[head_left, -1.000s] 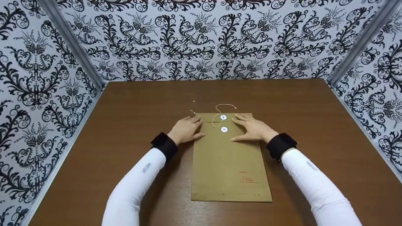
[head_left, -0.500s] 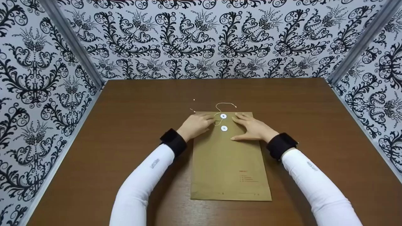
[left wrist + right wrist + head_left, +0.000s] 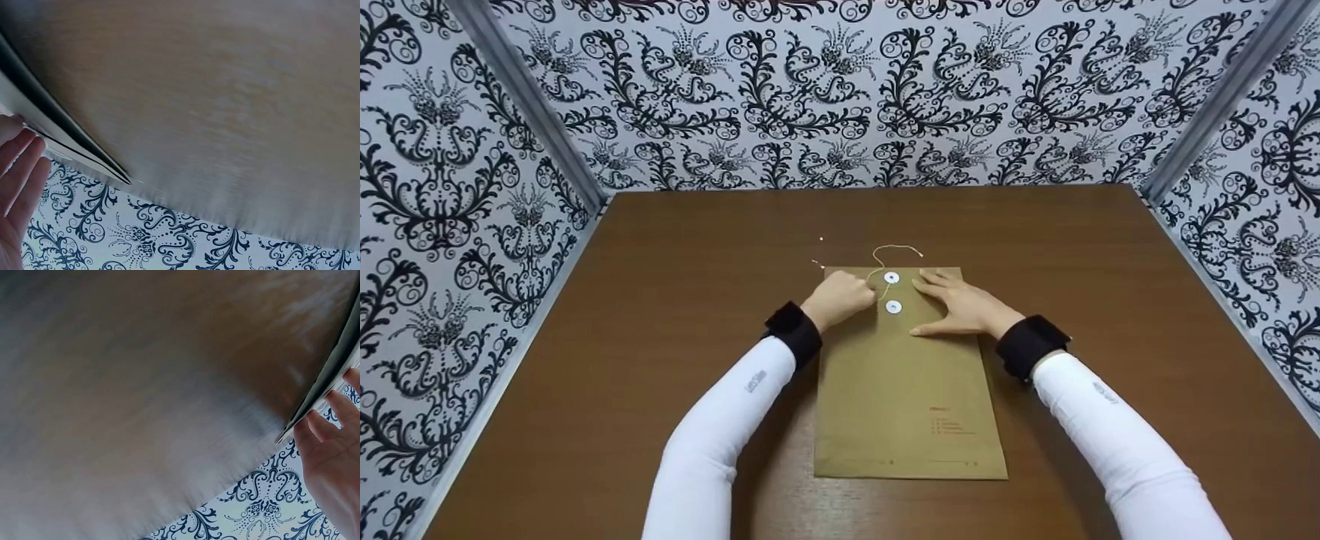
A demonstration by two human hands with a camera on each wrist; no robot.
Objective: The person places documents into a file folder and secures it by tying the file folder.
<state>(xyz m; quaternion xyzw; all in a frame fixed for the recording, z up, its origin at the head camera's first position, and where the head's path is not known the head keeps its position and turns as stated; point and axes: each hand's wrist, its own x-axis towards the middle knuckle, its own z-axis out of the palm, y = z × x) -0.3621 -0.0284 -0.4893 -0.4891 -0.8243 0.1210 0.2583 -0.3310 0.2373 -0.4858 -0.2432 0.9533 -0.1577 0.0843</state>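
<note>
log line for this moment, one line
left hand: pinches string by upper button | right hand: flat on envelope | envelope: lying on table

red print on envelope (image 3: 909, 375), unreadable

A brown wooden table (image 3: 675, 300) carries one kraft envelope (image 3: 904, 397) (lying flat).

We are looking at a staged recording booth rather than a lived-in room: a brown wooden table (image 3: 675, 315) fills the floor of it. Panels of black-and-white damask wallpaper (image 3: 840, 90) close it in at nine, twelve and three o'clock, joined at the corners by grey metal strips (image 3: 532, 105).
</note>
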